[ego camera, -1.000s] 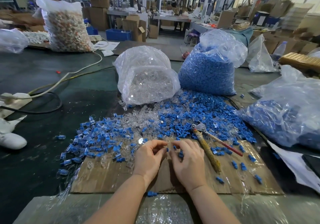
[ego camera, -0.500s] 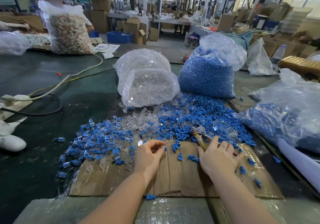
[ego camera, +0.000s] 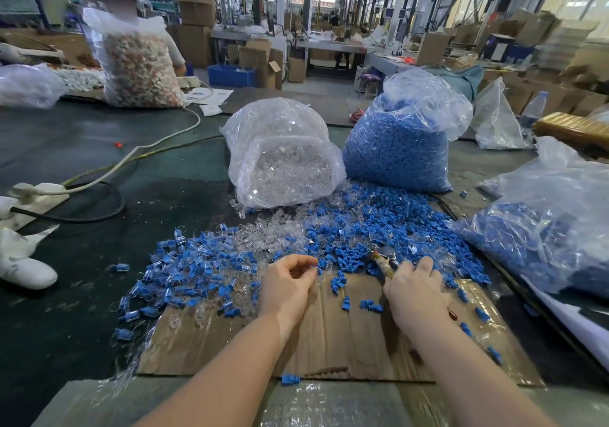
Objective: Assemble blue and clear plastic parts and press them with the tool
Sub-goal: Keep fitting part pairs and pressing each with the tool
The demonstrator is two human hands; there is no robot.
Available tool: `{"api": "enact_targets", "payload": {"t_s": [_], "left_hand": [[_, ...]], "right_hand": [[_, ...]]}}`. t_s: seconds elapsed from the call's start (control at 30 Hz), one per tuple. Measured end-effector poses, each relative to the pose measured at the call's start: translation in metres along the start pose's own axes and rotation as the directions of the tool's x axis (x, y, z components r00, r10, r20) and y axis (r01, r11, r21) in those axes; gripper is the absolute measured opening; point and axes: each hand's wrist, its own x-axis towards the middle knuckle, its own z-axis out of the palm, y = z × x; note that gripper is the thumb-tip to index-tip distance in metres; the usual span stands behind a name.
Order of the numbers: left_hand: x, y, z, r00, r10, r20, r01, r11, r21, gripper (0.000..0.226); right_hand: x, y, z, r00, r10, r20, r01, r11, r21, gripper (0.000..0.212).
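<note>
My left hand [ego camera: 290, 281] hovers over the cardboard sheet [ego camera: 329, 337], fingers curled, pinching a small blue and clear part [ego camera: 319, 263] at its fingertips. My right hand [ego camera: 413, 286] lies on the pliers-like tool [ego camera: 384, 260], fingers curling around its tape-wrapped handle; the metal jaws stick out toward the pile. Loose blue parts [ego camera: 379, 225] spread out beyond both hands, clear parts [ego camera: 276, 232] lie behind the left hand, and assembled blue-and-clear pieces [ego camera: 184, 268] are heaped to the left.
A bag of clear parts [ego camera: 283, 156] and a bag of blue parts [ego camera: 402, 143] stand behind the piles. Another bag of blue parts [ego camera: 553, 215] lies at the right. Cables and a power strip [ego camera: 36, 192] cross the dark table at left. A person sits far back left.
My hands have separated. The right hand moved right from the part onto the tool handle and now closes on it. The left hand stays put with the part.
</note>
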Motion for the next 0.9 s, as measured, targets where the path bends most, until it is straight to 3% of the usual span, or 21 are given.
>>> {"api": "enact_targets", "payload": {"t_s": [0.13,0.2,0.27,0.37,0.57,0.67,0.9], "left_hand": [[0.003,0.006,0.0,0.999,-0.041,0.009,0.042,0.994,-0.103,0.019],[0.004,0.009,-0.001,0.996,-0.085,0.0,0.084,0.982,-0.169,0.018],[0.008,0.011,-0.002,0.991,-0.133,-0.015,0.126,0.964,-0.232,0.019],[0.012,0.015,-0.004,0.98,-0.198,-0.031,0.179,0.934,-0.31,0.018],[0.02,0.017,-0.009,0.968,-0.238,-0.078,0.201,0.924,-0.327,0.016],[0.021,0.017,-0.013,0.963,-0.249,-0.105,0.205,0.927,-0.314,0.016],[0.022,0.017,-0.014,0.95,-0.268,-0.159,0.218,0.936,-0.278,0.016]], "right_hand": [[0.002,-0.005,-0.009,0.999,-0.038,0.02,0.036,0.997,0.074,0.023],[0.002,-0.009,-0.015,0.993,-0.114,0.033,0.105,0.973,0.206,0.023],[0.001,-0.014,-0.022,0.973,-0.204,0.105,0.131,0.87,0.476,0.027],[-0.006,-0.019,-0.033,0.895,-0.323,0.309,-0.036,0.638,0.769,0.031],[-0.015,-0.028,-0.037,0.778,-0.446,0.442,-0.2,0.491,0.848,0.022],[-0.016,-0.029,-0.037,0.719,-0.504,0.479,-0.206,0.503,0.839,0.013],[-0.019,-0.031,-0.039,0.712,-0.504,0.489,-0.156,0.565,0.81,0.027]]}}
